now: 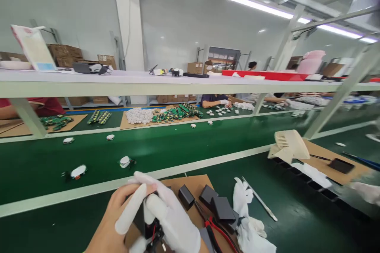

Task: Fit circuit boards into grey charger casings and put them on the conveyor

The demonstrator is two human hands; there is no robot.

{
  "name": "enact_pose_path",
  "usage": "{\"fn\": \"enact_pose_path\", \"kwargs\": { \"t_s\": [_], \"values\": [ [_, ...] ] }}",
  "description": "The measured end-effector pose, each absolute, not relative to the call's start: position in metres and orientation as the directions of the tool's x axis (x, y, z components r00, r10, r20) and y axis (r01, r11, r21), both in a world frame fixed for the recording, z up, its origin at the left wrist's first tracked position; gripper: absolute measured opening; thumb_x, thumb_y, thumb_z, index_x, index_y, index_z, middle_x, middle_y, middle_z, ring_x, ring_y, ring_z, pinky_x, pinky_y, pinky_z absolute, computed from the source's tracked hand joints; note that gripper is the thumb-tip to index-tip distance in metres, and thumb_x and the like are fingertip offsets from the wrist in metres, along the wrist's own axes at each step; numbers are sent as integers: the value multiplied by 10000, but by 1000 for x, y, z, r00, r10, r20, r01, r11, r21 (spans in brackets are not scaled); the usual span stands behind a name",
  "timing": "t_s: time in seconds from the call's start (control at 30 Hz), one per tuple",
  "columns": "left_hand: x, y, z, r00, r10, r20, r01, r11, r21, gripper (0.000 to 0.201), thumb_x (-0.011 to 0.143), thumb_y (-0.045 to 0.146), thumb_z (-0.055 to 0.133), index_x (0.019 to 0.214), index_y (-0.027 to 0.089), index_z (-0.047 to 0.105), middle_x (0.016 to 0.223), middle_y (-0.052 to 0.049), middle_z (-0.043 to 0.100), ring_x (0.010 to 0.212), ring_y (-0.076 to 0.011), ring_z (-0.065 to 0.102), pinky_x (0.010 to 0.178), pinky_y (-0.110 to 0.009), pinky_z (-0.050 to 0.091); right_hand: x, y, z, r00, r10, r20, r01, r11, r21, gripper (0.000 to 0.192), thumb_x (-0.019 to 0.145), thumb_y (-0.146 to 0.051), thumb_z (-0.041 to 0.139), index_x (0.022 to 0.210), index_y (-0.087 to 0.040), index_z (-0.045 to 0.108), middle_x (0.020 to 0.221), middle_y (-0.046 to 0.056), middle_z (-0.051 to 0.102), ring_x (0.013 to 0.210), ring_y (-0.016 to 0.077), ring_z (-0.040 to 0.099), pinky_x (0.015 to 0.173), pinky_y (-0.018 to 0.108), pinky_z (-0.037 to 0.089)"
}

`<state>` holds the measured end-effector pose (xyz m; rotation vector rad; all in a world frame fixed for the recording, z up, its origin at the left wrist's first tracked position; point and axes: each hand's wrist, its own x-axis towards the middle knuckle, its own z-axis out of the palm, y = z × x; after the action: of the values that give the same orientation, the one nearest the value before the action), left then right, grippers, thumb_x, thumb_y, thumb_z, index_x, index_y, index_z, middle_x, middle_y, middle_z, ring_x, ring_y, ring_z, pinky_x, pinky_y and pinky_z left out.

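Head view: both hands (148,213) closed around a black part (145,219).

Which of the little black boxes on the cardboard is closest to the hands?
The leftmost black box, standing alone right beside the gloved right hand. The other two black boxes lie together farther right, next to the red-handled cutters.

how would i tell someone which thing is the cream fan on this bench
Start at the green conveyor belt and follow its near white edge to the right, to the brown cardboard sheet. The cream fan lies tipped on that sheet's left corner. Unlike the small flat black block nearby, it is bulky, pale and has a slatted grille.
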<state>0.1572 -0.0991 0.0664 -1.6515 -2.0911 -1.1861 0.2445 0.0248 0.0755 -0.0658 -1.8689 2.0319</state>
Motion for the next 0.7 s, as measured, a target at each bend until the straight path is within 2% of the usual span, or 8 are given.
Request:
{"fn": "enact_pose_path", "kwargs": {
  "t_s": [0.2,0.3,0.37,0.43,0.5,0.53,0.63,0.7],
  "values": [
    [163,-90,72,-277,750,601,912,8,411,736,785,37,482,1431,314,264,1326,-82,511,1220,-222,494,1007,-384,466,243,26,68,-860,474,190,-180,67,-981,472,918,-403,476,1367,-260,471,1395,48,490,1288,218,431,1134,395,284],
    [163,-88,69,-299,758,580,860,-49,508,721,780,33,518,1401,331,303,1337,-63,505,1243,-221,467,1042,-400,426,248,34,68,-887,420,190,-157,111,-981,499,934,-424,463,1414,-302,404,1468,18,404,1360,207,344,1164,387,232],
    [162,-85,64,-333,749,573,763,-142,630,738,798,75,560,1423,335,265,1344,-56,507,1248,-223,472,1076,-428,384,253,43,67,-908,369,201,-179,93,-979,568,935,-466,453,1462,-316,306,1509,13,339,1397,217,283,1174,404,205],
    [157,-81,58,-422,724,546,549,-275,789,761,802,183,640,1446,299,250,1328,-68,533,1236,-246,497,1091,-442,363,259,52,66,-897,376,232,-228,55,-972,629,926,-532,425,1487,-328,227,1538,7,277,1418,238,242,1166,440,222],
    [151,-76,52,-566,699,436,198,-399,896,720,773,342,711,1402,230,378,1276,-96,582,1206,-283,531,1063,-424,402,264,60,64,-841,470,268,-282,41,-958,623,924,-592,355,1484,-356,218,1552,-23,240,1430,250,210,1164,470,219],
    [148,-73,50,-628,694,351,0,-451,892,684,750,422,727,1344,203,466,1243,-108,607,1189,-302,547,1035,-414,433,267,63,63,-802,524,286,-303,55,-951,603,925,-606,324,1475,-375,239,1552,-44,234,1436,248,191,1172,475,198],
    [143,-68,51,-651,753,93,-497,-516,697,553,771,536,675,1167,155,617,1145,-126,667,1143,-305,590,960,-376,502,273,68,64,-707,624,334,-359,90,-929,533,933,-596,294,1430,-408,338,1536,-79,269,1439,248,182,1183,480,174],
    [142,-66,57,-600,800,-33,-689,-494,530,441,870,502,568,1105,136,640,1106,-120,684,1110,-263,621,923,-322,527,276,68,66,-669,651,359,-401,91,-911,511,931,-581,313,1403,-403,393,1520,-75,308,1430,262,210,1173,493,209]
  ]
}}
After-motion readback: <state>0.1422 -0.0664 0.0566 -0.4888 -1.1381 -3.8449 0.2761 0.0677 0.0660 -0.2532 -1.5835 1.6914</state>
